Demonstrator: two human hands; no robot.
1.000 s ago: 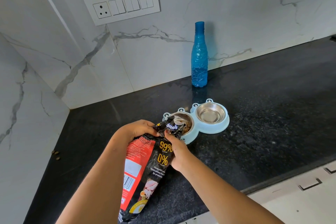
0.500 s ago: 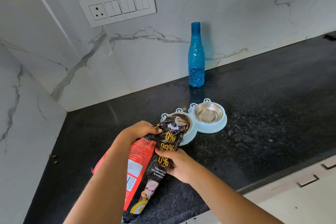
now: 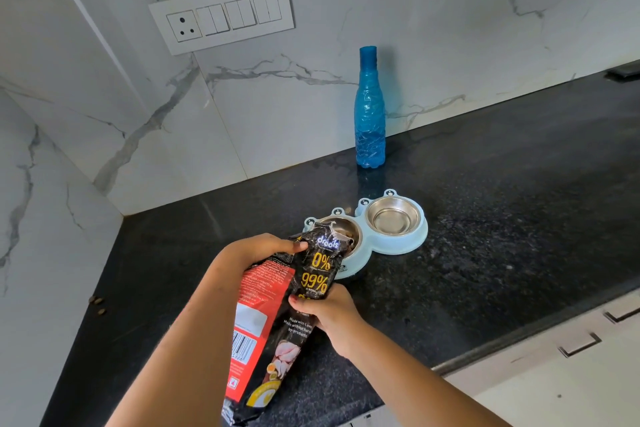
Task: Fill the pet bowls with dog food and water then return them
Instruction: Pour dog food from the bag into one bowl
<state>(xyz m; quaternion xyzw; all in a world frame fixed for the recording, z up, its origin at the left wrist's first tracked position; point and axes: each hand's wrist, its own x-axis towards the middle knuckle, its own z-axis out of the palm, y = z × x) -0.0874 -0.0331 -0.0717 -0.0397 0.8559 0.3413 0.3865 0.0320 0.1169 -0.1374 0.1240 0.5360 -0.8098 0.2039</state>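
A light blue double pet bowl stand (image 3: 412, 243) sits on the black counter. Its right steel bowl (image 3: 393, 217) looks empty. Its left steel bowl (image 3: 348, 236) shows some brown kibble and is partly hidden by the bag. A black and red dog food bag (image 3: 277, 315) is tilted with its torn top over the left bowl. My left hand (image 3: 256, 251) grips the bag near the top. My right hand (image 3: 329, 308) grips it at the middle from the right side. A capped blue water bottle (image 3: 370, 114) stands upright against the wall behind the bowls.
A few loose kibble pieces (image 3: 97, 303) lie on the counter at the left wall. A white switch panel (image 3: 221, 15) is on the marble wall. The counter's front edge (image 3: 519, 333) runs to the right above white drawers with handles (image 3: 580, 345).
My right hand has slid down the bag from near its top to its middle. The bag's mouth stays over the left bowl. The view has shifted slightly.
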